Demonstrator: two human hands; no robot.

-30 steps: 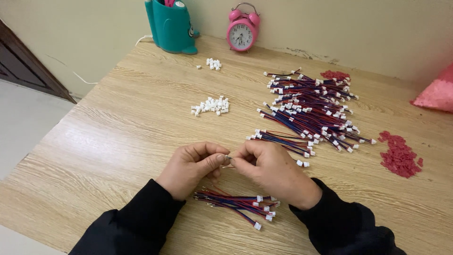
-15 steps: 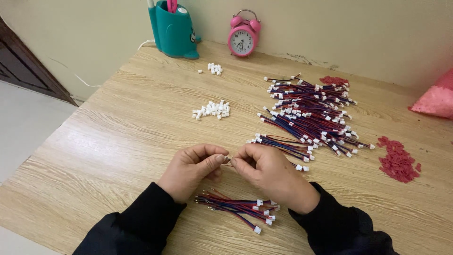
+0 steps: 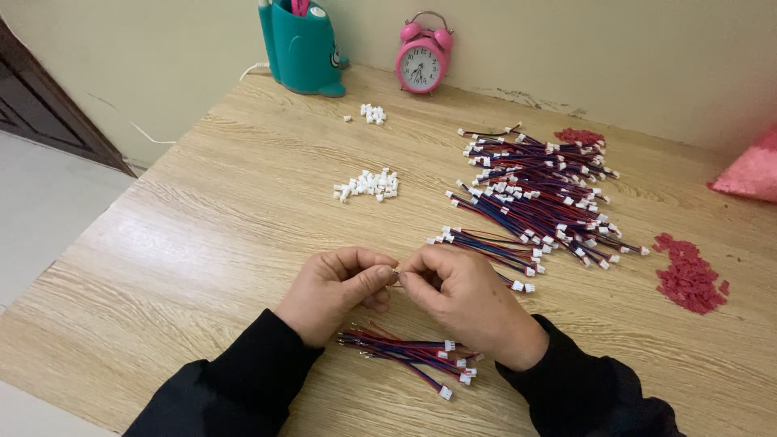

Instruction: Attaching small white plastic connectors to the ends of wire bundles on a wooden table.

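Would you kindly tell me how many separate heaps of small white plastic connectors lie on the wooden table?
2: a small heap of white plastic connectors near the teal holder, and a larger heap mid-table. None seems hidden.

Tiny connector piece [image 3: 395, 275], mostly hidden, pinched between both hands' fingertips, just above the wooden table [image 3: 202, 243]
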